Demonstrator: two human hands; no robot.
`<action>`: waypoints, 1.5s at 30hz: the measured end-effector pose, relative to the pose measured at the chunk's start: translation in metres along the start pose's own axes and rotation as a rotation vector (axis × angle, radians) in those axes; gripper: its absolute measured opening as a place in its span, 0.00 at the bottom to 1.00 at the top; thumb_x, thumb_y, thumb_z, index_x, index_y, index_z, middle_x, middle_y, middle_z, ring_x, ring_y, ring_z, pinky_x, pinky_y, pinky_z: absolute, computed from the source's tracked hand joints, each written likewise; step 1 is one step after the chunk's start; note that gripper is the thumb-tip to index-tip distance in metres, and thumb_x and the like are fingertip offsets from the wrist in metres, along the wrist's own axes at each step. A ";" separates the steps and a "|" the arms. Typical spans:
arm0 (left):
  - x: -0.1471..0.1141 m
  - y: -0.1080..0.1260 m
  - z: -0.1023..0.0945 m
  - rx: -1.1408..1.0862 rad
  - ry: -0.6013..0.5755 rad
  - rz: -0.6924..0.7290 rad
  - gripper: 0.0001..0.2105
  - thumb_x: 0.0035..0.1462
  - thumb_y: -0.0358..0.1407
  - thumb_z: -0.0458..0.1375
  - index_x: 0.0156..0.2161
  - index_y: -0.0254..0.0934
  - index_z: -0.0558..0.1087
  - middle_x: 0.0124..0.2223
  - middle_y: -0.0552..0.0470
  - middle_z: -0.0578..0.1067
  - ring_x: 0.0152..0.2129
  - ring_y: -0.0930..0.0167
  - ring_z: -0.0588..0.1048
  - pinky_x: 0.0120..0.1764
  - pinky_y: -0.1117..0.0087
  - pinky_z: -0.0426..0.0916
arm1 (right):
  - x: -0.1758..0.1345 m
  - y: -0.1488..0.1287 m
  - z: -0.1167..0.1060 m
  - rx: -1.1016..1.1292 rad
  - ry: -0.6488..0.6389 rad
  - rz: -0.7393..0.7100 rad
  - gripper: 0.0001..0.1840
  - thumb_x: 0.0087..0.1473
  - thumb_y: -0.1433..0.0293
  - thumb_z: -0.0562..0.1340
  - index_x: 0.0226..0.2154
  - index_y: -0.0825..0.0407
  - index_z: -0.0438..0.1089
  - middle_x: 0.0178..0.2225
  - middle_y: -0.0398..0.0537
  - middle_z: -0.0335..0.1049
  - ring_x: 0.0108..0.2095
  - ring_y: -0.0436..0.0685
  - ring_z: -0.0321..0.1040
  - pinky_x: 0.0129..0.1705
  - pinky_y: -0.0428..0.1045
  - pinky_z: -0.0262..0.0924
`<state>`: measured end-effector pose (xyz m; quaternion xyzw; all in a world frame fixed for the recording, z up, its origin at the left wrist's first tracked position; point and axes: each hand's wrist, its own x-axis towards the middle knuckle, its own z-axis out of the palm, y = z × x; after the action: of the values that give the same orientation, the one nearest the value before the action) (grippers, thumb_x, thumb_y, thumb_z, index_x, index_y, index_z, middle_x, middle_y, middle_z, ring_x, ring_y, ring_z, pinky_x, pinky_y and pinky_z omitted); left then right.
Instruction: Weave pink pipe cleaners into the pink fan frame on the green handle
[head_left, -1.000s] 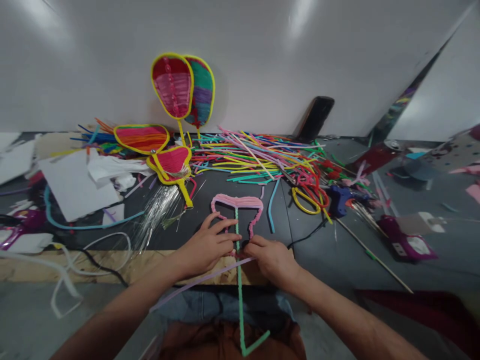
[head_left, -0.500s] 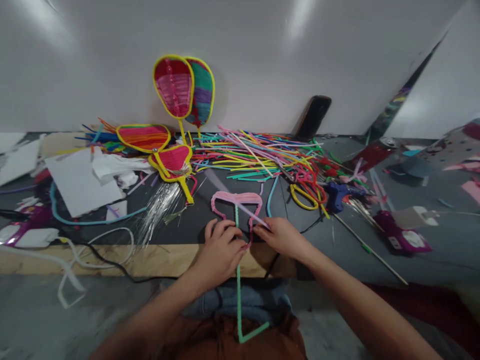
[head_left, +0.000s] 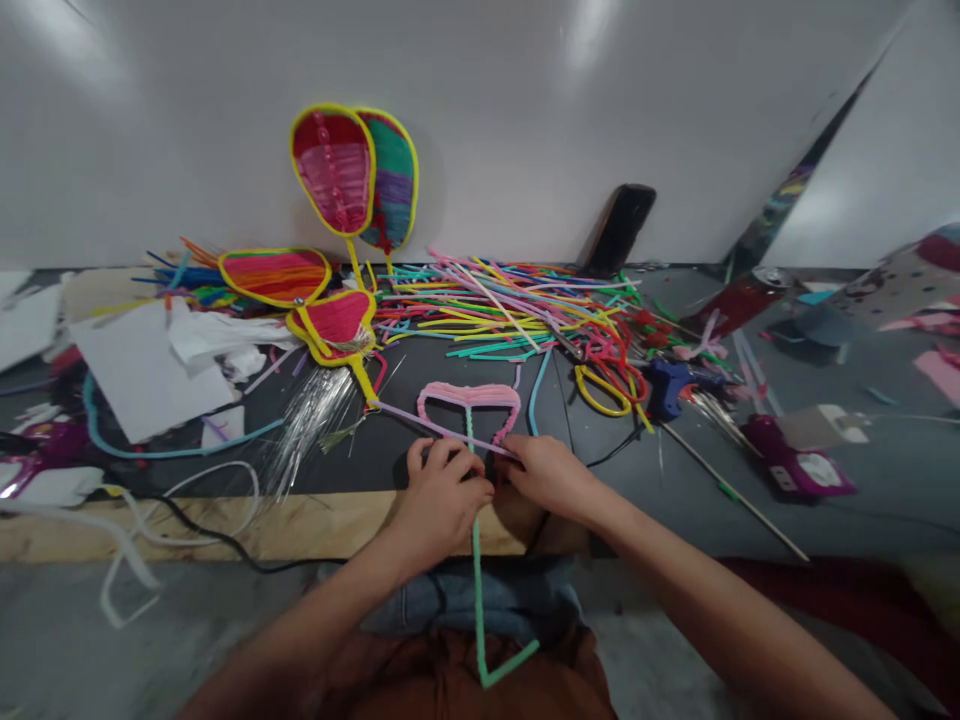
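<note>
A pink pipe-cleaner frame [head_left: 466, 394], partly filled with pink rows at its far end, lies at the table's front edge. A mint-green pipe-cleaner stem [head_left: 478, 590] runs down its middle and hangs over my lap, bent at the end. My left hand [head_left: 444, 490] is closed on the lower part of the frame and stem, fingers curled over. My right hand [head_left: 551, 478] pinches a lilac pipe cleaner [head_left: 420, 420] at the frame's right side. The lilac length crosses the frame and points left. The frame's near end is hidden by my hands.
Loose coloured pipe cleaners [head_left: 480, 300] pile at the back. Finished yellow-edged shapes [head_left: 341, 320] lie to the left, with silver tinsel [head_left: 319, 410]. Scissors [head_left: 604, 390], a blue glue gun [head_left: 667, 388] and a thin stick [head_left: 739, 490] lie right. A phone [head_left: 622, 230] leans on the wall.
The lilac pipe cleaner has swung down toward me and now lies lower across the frame. My right hand has shifted slightly left; the left hand holds its place.
</note>
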<state>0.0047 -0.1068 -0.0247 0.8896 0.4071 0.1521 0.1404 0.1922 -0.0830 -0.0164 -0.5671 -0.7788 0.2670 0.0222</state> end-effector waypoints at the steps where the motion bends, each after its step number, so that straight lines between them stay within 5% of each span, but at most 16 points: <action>1: 0.000 -0.004 -0.003 -0.011 -0.021 0.017 0.09 0.55 0.30 0.54 0.36 0.45 0.75 0.40 0.52 0.74 0.45 0.63 0.61 0.48 0.53 0.48 | -0.002 0.002 -0.001 0.042 0.015 -0.014 0.09 0.56 0.70 0.53 0.31 0.52 0.69 0.29 0.47 0.73 0.28 0.52 0.66 0.27 0.45 0.46; 5: -0.002 -0.025 -0.017 0.014 -0.097 0.099 0.19 0.49 0.23 0.53 0.43 0.46 0.74 0.44 0.52 0.74 0.47 0.63 0.60 0.49 0.54 0.48 | -0.016 0.003 0.003 0.226 0.078 -0.064 0.14 0.59 0.67 0.52 0.28 0.52 0.68 0.24 0.42 0.69 0.25 0.49 0.62 0.27 0.43 0.48; 10: 0.003 -0.034 -0.025 0.068 -0.130 0.177 0.12 0.53 0.29 0.55 0.40 0.48 0.75 0.45 0.53 0.73 0.48 0.62 0.60 0.51 0.53 0.46 | -0.029 -0.010 0.024 0.170 0.048 -0.077 0.08 0.55 0.69 0.57 0.33 0.50 0.71 0.33 0.45 0.71 0.32 0.51 0.67 0.31 0.44 0.51; 26: 0.000 -0.036 -0.014 0.175 0.048 0.212 0.07 0.53 0.39 0.59 0.38 0.53 0.74 0.44 0.56 0.74 0.49 0.63 0.61 0.54 0.47 0.36 | -0.033 -0.013 0.035 0.044 0.020 -0.055 0.11 0.51 0.75 0.55 0.35 0.48 0.70 0.37 0.44 0.68 0.34 0.51 0.67 0.32 0.44 0.53; 31: -0.035 -0.017 -0.005 0.135 0.189 0.086 0.10 0.56 0.37 0.56 0.43 0.48 0.72 0.41 0.54 0.76 0.46 0.64 0.64 0.56 0.52 0.42 | -0.035 -0.015 0.038 0.069 0.027 -0.042 0.12 0.52 0.74 0.55 0.36 0.47 0.70 0.38 0.45 0.69 0.35 0.52 0.68 0.33 0.44 0.55; 35: -0.059 0.008 0.012 0.124 0.135 0.031 0.15 0.58 0.37 0.54 0.50 0.45 0.68 0.47 0.54 0.75 0.47 0.68 0.66 0.58 0.58 0.45 | -0.035 -0.010 0.036 0.224 0.064 -0.095 0.14 0.50 0.77 0.54 0.37 0.48 0.71 0.38 0.46 0.70 0.37 0.52 0.68 0.37 0.44 0.57; 39: -0.057 0.022 0.020 0.145 0.100 0.016 0.21 0.56 0.47 0.54 0.53 0.41 0.67 0.50 0.50 0.73 0.49 0.64 0.65 0.57 0.58 0.47 | -0.034 0.007 0.024 0.493 0.179 -0.092 0.14 0.53 0.75 0.52 0.39 0.51 0.69 0.35 0.46 0.72 0.36 0.52 0.68 0.39 0.45 0.59; 45: -0.040 0.029 0.021 0.176 0.130 -0.047 0.20 0.56 0.45 0.54 0.53 0.41 0.67 0.44 0.49 0.75 0.43 0.64 0.67 0.54 0.57 0.49 | -0.028 0.025 0.012 0.483 0.195 0.087 0.13 0.56 0.67 0.52 0.38 0.52 0.69 0.30 0.46 0.73 0.31 0.53 0.70 0.34 0.46 0.59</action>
<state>0.0074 -0.1586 -0.0391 0.8770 0.4479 0.1697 0.0387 0.2200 -0.1077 -0.0298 -0.6015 -0.6614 0.3899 0.2206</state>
